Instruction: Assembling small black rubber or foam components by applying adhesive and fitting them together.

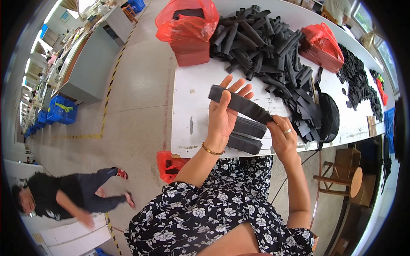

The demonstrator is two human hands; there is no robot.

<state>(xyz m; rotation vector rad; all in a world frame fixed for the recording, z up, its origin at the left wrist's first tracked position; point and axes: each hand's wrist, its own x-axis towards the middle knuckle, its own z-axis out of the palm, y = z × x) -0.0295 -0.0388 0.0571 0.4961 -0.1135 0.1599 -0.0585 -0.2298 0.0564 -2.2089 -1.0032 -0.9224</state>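
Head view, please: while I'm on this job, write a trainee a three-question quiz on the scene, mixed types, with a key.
1. Which item do the left hand and right hand both hold?
A) wooden stool
B) black strip
C) blue bin

2. True or false: the right wrist wears the beaded bracelet.

3. Fill in: on the white table, the large pile of black pieces lies between two ____.

Key:
1. B
2. False; it is on the left wrist.
3. red bags
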